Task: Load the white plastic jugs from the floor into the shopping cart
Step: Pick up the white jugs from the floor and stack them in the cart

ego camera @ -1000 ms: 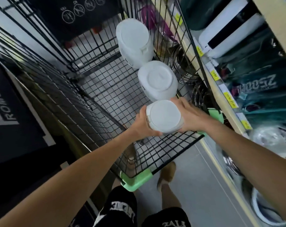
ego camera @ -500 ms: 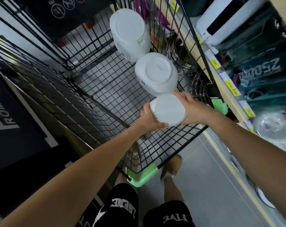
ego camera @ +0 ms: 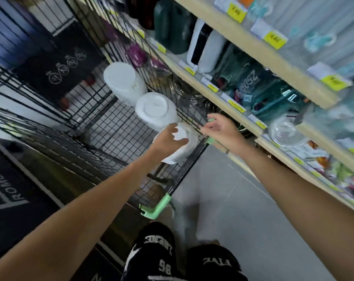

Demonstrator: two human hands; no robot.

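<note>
Three white plastic jugs stand in a row along the right side of the black wire shopping cart (ego camera: 111, 126). The far jug (ego camera: 124, 83) and the middle jug (ego camera: 155, 110) stand free, close together. My left hand (ego camera: 169, 136) grips the near jug (ego camera: 189, 146) by its top and covers part of it; this jug sits low in the cart's near right corner. Just right of it, over the cart's rim, my right hand (ego camera: 218, 128) is open with its fingers spread, off the jug.
Wooden store shelves (ego camera: 232, 107) with bottles, glassware and yellow price tags run close along the cart's right side. A black promotion board (ego camera: 7, 199) stands on the left. Grey floor (ego camera: 222, 199) lies between cart and shelves. My legs in black shorts (ego camera: 157, 254) are below.
The near jug has gone down into the cart's corner. My right hand has let go of it and moved right. The view has swung up toward the shelves.
</note>
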